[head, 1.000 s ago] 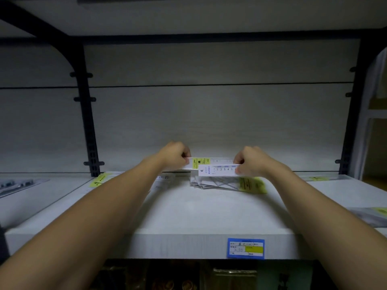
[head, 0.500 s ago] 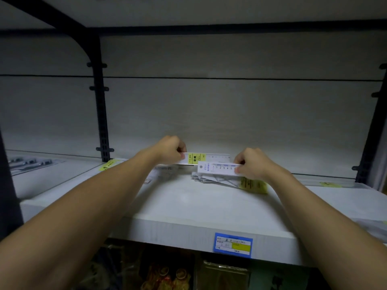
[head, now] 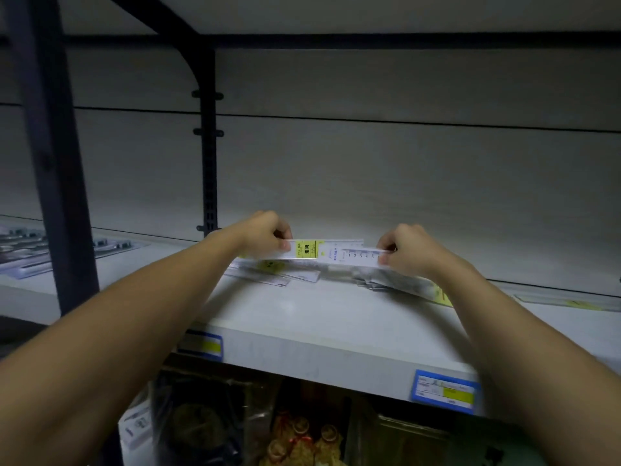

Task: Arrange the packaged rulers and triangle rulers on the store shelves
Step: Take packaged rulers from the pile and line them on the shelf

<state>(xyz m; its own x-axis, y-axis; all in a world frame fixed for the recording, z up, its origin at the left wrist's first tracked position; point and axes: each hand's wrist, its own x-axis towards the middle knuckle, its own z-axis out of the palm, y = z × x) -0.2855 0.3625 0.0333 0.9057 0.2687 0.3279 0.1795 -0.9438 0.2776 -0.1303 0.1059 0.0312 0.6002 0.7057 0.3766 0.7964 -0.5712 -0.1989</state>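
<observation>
The left hand (head: 267, 233) and right hand (head: 405, 250) are each pinching an end of a packaged ruler (head: 331, 253), holding it just above the shelf (head: 302, 317); loose packs (head: 275, 275) underneath are lying blurred, possibly more rulers.

A pale wood-grain back panel (head: 403, 169) rises behind a white shelf board (head: 302, 317). Dark metal uprights (head: 208, 146) with a curved bracket carry another board overhead (head: 369, 11). Light is dim, brightest low on the panel.
</observation>
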